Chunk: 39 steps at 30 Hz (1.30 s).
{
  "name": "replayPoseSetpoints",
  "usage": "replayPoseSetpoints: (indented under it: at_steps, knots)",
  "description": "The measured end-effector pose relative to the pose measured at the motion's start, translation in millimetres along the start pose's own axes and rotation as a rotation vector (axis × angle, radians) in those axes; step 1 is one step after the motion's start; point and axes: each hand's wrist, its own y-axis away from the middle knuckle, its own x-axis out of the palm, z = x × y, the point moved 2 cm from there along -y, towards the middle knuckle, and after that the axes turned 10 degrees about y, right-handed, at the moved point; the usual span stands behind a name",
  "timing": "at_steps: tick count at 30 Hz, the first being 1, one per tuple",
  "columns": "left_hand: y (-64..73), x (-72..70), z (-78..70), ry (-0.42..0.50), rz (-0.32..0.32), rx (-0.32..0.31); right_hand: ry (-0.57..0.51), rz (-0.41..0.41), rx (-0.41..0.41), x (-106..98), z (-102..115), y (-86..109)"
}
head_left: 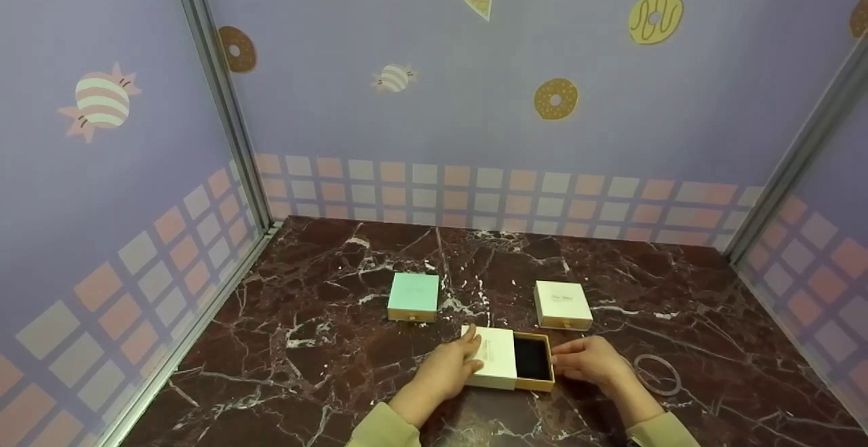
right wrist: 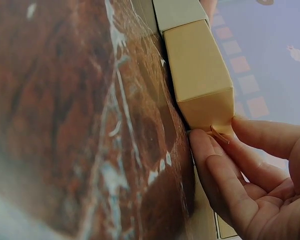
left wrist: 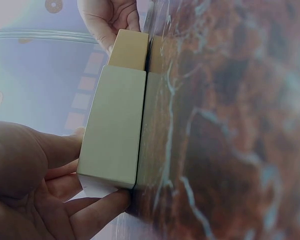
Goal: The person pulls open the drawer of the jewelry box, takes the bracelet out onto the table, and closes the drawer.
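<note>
A cream sliding gift box (head_left: 494, 359) lies on the dark marbled table with its drawer (head_left: 533, 357) pulled partway out to the right. Inside the drawer is a black lining. My left hand (head_left: 444, 369) grips the box's outer sleeve at its left end, thumb and fingers on opposite sides in the left wrist view. At the drawer's yellow-gold front, my right hand (head_left: 593, 362) holds the end by its small ribbon tab (right wrist: 219, 134), with the thumb at one edge of the front and curled fingers at the other.
Behind the left hand sits a mint-green box (head_left: 413, 292), closed. Another cream box (head_left: 563, 303), also closed, stands behind the right hand. A pale ring like a bangle (head_left: 676, 386) lies beside the right wrist. Patterned walls (head_left: 475, 196) enclose the table.
</note>
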Motion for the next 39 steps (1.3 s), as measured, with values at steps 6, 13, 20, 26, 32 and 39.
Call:
replayPoseSetpoints:
  at_steps: [6,13,20,26,32,39]
  knots:
    - [0.2,0.6,0.6,-0.015,-0.010,0.013,0.011,-0.010,0.000,1.2,1.1,-1.3]
    - [0.7,0.8,0.5,-0.016,-0.019,0.017,-0.008,-0.004,0.005,3.8,1.5,-2.6]
    - [1.2,0.3,-0.2,0.000,-0.013,0.021,-0.016,0.006,0.002,6.1,2.4,-3.2]
    - [0.9,0.5,0.2,0.008,-0.014,0.014,-0.015,-0.007,-0.002,8.3,3.3,-5.2]
    - [0.8,0.9,0.8,-0.005,-0.017,0.009,-0.018,-0.015,-0.002,11.5,6.0,-5.5]
    - [1.9,0.6,-0.1,-0.003,-0.014,0.007,-0.025,-0.011,0.001,14.3,6.8,-7.4]
